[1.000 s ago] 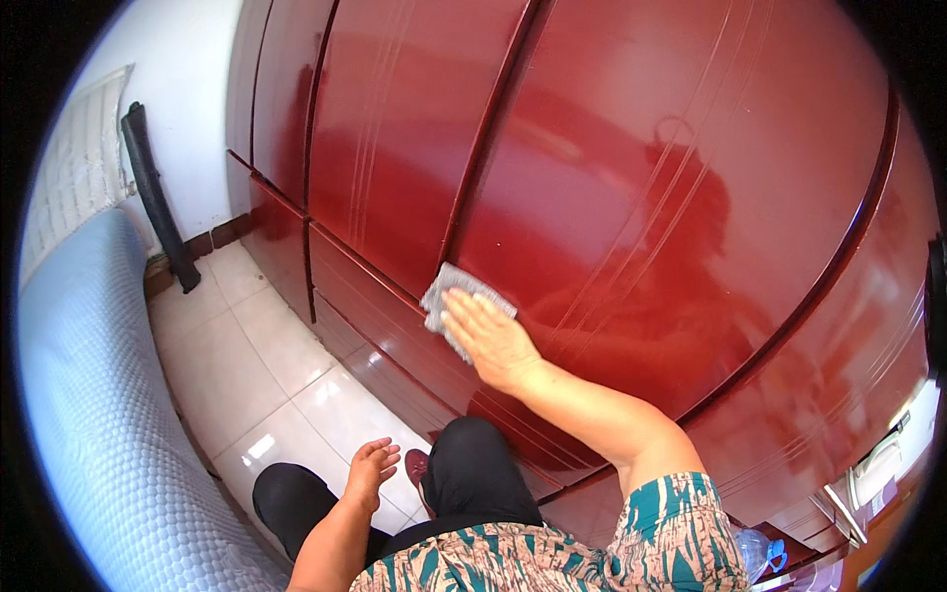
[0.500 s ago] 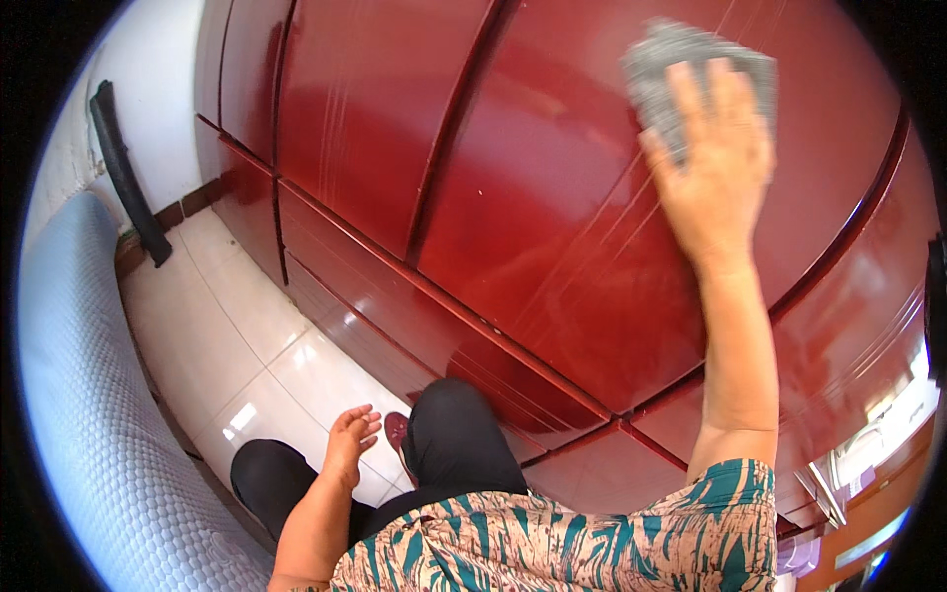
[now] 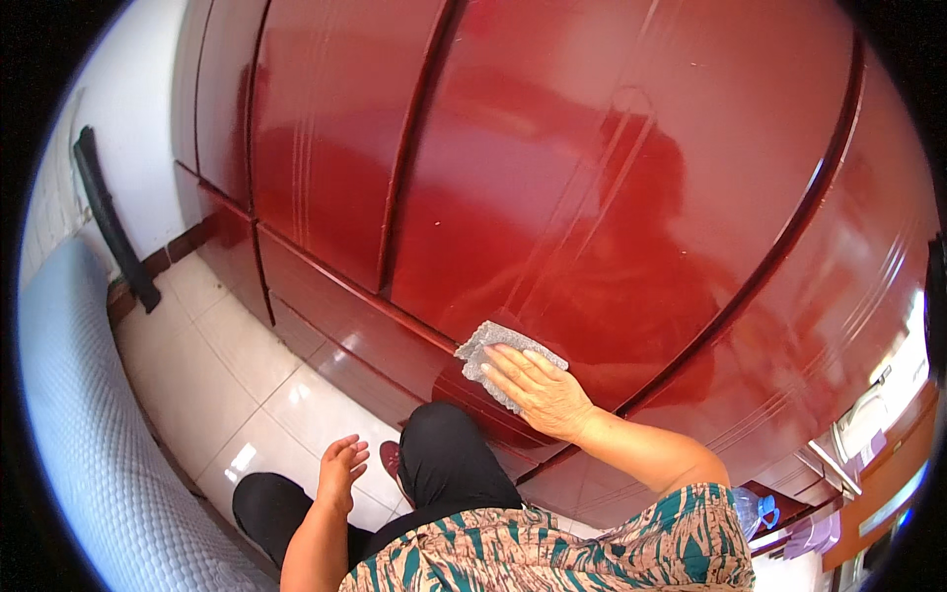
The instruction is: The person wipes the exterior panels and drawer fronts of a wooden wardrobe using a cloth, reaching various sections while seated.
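Note:
My right hand (image 3: 541, 393) presses a grey cleaning cloth (image 3: 479, 347) against the dark red, glossy wardrobe (image 3: 326, 148). The fingers lie over the cloth, near the bottom edge of a large door panel, where a ledge runs above the lower drawers. Part of the cloth sticks out past the fingertips. Low on the left, my left hand (image 3: 342, 462) hangs in the air over the tiled floor, fingers loosely apart and holding nothing.
A light blue quilted mattress (image 3: 89, 414) stands along the left side. A black padded strip (image 3: 113, 222) leans at the white wall. My black-clad knees (image 3: 449, 449) are close to the wardrobe's lower front. A clear plastic bottle (image 3: 755, 513) stands at the lower right.
My right hand has swept the cloth down and to the left, from high on the door panel to its bottom edge. My left hand has barely moved. The view has shifted slightly.

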`<state>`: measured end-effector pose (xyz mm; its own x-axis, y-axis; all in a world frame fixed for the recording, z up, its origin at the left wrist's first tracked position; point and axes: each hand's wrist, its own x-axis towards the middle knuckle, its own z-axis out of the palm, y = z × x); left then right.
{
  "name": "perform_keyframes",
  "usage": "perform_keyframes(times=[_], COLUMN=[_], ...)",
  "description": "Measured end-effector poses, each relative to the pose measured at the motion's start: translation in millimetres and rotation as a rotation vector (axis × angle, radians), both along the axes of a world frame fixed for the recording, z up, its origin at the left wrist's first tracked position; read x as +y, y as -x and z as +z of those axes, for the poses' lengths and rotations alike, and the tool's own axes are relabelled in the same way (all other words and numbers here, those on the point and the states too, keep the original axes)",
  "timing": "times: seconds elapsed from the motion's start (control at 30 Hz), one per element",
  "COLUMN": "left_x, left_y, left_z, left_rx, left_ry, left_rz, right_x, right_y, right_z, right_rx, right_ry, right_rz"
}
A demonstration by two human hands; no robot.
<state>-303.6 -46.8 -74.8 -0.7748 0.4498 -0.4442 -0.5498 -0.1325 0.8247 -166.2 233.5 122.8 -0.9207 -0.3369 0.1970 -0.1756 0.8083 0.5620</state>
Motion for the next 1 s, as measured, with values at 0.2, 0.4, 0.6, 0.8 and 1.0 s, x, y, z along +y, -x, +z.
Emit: perform_keyframes(times=[0.2, 0.4, 0.6, 0.8, 1.0], left_x=[2, 6, -9, 0, 1], left_y=[0, -2, 0, -5, -5], left_z=[-3, 10, 10, 13, 12], left_rx=[-0.002, 0.012, 0.016, -0.002, 0.009], left_ry=[-0.037, -0.032, -0.024, -0.017, -0.014], left_rz=[-0.022, -0.026, -0.014, -0.032, -0.036], right_x=[-6, 49, 17, 8, 18], right_y=[8, -29, -31, -76, -84], right_z=[144, 251, 145, -13, -15], right_rx=[0.564, 1.187, 0.867, 0.115, 0.097], right_ry=[0.017, -0.268, -0.127, 0.085, -0.024], right_rz=[-0.134, -0.135, -0.279, -0.341, -0.271])
